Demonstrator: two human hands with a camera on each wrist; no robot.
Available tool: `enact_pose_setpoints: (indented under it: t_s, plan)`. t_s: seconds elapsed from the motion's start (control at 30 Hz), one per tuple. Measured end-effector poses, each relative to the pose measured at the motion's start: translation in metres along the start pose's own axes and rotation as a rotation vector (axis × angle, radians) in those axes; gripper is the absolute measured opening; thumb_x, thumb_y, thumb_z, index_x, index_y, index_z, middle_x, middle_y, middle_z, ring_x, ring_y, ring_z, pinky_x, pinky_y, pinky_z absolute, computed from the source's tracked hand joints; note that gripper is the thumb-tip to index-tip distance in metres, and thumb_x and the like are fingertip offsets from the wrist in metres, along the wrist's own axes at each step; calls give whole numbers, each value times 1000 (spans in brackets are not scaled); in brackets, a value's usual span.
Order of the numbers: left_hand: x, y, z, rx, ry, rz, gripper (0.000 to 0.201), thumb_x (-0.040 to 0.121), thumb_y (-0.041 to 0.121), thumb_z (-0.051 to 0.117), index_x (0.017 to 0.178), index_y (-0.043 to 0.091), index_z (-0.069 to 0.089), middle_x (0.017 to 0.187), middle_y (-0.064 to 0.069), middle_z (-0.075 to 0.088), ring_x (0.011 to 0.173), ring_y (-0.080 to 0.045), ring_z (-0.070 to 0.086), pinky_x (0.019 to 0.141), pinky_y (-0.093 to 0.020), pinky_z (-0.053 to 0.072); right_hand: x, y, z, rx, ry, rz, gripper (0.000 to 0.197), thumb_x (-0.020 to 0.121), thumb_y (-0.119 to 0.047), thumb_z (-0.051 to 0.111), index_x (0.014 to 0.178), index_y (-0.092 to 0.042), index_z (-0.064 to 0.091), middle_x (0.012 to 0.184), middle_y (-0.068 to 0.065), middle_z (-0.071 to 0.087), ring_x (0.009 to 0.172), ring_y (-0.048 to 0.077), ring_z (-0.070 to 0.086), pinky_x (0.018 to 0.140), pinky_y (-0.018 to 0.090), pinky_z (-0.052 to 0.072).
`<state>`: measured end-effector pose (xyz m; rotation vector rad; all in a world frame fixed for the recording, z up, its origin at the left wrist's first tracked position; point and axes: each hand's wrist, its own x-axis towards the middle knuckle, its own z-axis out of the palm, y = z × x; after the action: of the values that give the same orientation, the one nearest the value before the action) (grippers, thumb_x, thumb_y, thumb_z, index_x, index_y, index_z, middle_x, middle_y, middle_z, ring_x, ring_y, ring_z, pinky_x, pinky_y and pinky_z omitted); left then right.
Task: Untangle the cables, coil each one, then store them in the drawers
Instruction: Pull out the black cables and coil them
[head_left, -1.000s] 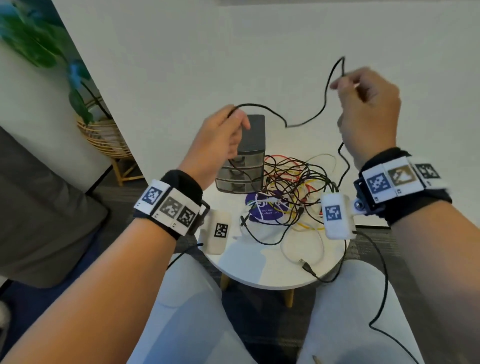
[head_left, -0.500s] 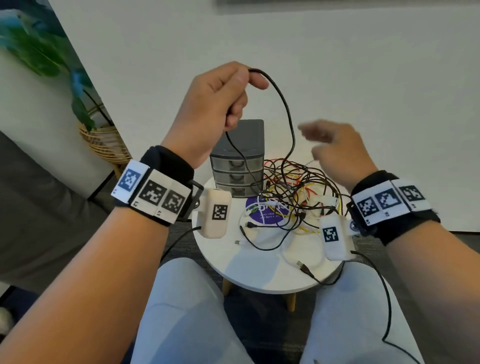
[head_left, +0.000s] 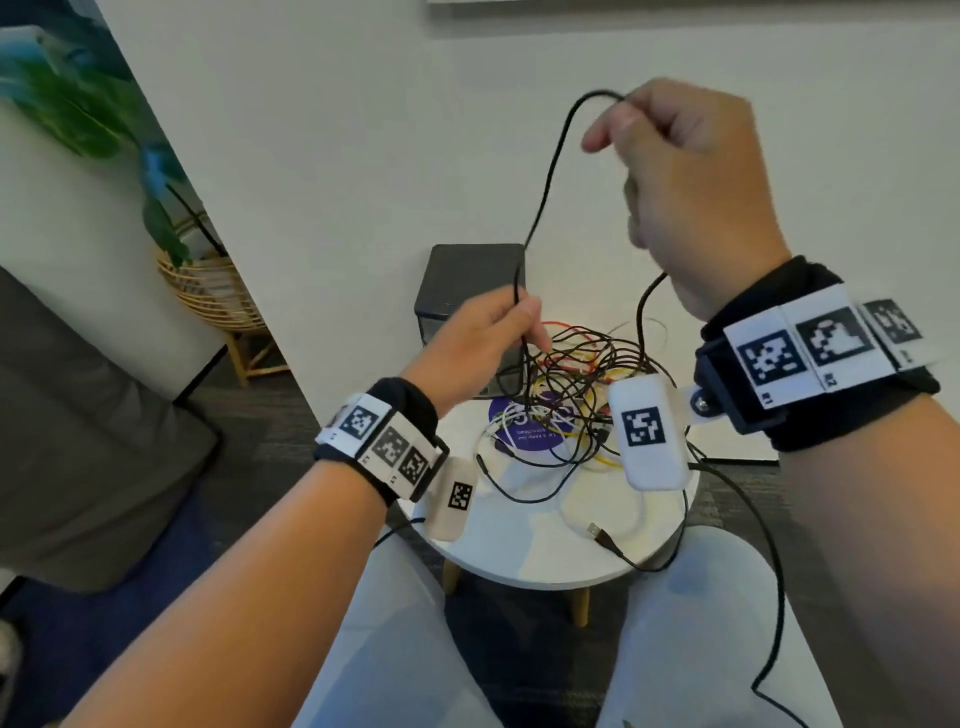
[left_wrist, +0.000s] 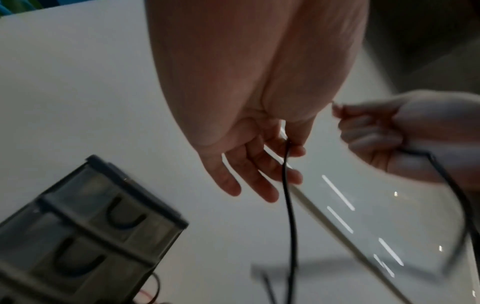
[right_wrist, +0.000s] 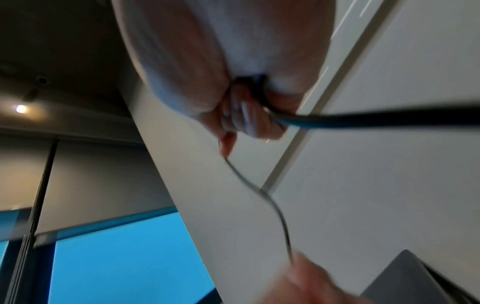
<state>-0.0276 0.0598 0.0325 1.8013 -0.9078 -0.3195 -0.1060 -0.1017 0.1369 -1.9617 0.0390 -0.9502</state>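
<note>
A black cable (head_left: 545, 176) arches up from a tangle of black, red, yellow and white cables (head_left: 576, 384) on the round white table (head_left: 524, 561). My right hand (head_left: 675, 156) is raised high, its fingers curled round the cable's top; the same cable (right_wrist: 363, 119) leaves my fist (right_wrist: 249, 119) in the right wrist view. Lower down, my left hand (head_left: 488, 332) pinches the same cable (left_wrist: 288, 185) between thumb and forefinger (left_wrist: 296, 148), just above the tangle, its other fingers loose. A grey three-drawer unit (head_left: 467, 280) stands behind the tangle, its drawers (left_wrist: 85, 232) closed.
A purple round sticker (head_left: 524, 426) lies under the cables. A USB plug (head_left: 597, 535) rests near the table's front edge. A wicker plant stand (head_left: 213, 291) and a grey sofa (head_left: 78, 415) sit to the left. White wall lies behind.
My right hand rose from low over the table and took hold of the cable's top. My left hand dropped from high to just above the tangle, still pinching the cable.
</note>
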Motion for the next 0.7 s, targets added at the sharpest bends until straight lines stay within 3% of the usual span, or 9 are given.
enact_pose_setpoints:
  t_s: [0.07, 0.13, 0.23, 0.3, 0.4, 0.5, 0.6, 0.7]
  plan:
    - [-5, -6, 8, -73, -34, -56, 37, 110, 26, 39, 83, 25, 63, 85, -5, 71, 103, -34, 68, 104, -45, 51, 5, 3, -8, 10, 88, -15, 26, 98, -29, 46, 83, -28, 68, 47, -18, 44, 48, 6, 34, 53, 30, 27]
    - [-8, -9, 12, -201, -31, -86, 36, 111, 22, 36, 84, 13, 58, 73, -4, 63, 87, -28, 69, 96, -34, 55, 9, 13, -16, -49, 135, -4, 27, 98, -29, 45, 88, -24, 70, 46, -18, 43, 46, 7, 34, 52, 26, 25]
    - [-10, -12, 7, -400, 23, -143, 37, 111, 26, 36, 81, 14, 54, 62, 2, 39, 60, -16, 45, 77, -34, 52, 10, 37, -26, -233, 133, 39, 30, 99, -30, 45, 95, -21, 73, 49, -21, 46, 47, 3, 39, 54, 25, 27]
    - [-13, -9, -3, -600, 41, -163, 34, 107, 26, 40, 78, 15, 53, 62, 2, 25, 54, -14, 25, 57, -28, 36, 5, 55, -29, -346, 86, 94, 29, 101, -29, 45, 98, -22, 73, 57, -17, 49, 49, 2, 39, 54, 27, 28]
    - [-17, -3, -22, -893, 44, -103, 26, 96, 21, 38, 77, 12, 53, 63, 2, 16, 50, -12, 12, 46, -26, 14, -14, 82, -27, -479, -84, 166, 30, 105, -29, 45, 110, -19, 73, 70, -12, 55, 55, 5, 41, 53, 24, 29]
    - [-19, -1, -45, -1105, 97, -47, 33, 100, 19, 32, 81, 11, 57, 58, 6, 25, 47, -9, 13, 42, -24, 13, -41, 101, -18, -523, -310, 180, 31, 106, -34, 46, 113, -20, 73, 84, -7, 66, 63, 4, 50, 58, 20, 34]
    - [-18, 1, -63, -1192, 128, 21, 36, 107, 25, 35, 90, 12, 64, 57, 9, 34, 44, -8, 18, 39, -19, 17, -62, 112, -8, -515, -554, 154, 35, 105, -41, 46, 113, -21, 73, 93, 4, 73, 81, 24, 65, 75, 37, 52]
    - [-17, 6, -68, -1175, 148, 20, 37, 107, 27, 35, 114, 9, 67, 59, 8, 34, 42, -8, 23, 39, -19, 19, -78, 113, 2, -511, -701, 87, 47, 101, -52, 42, 103, -15, 71, 93, 6, 73, 89, 25, 65, 86, 47, 52]
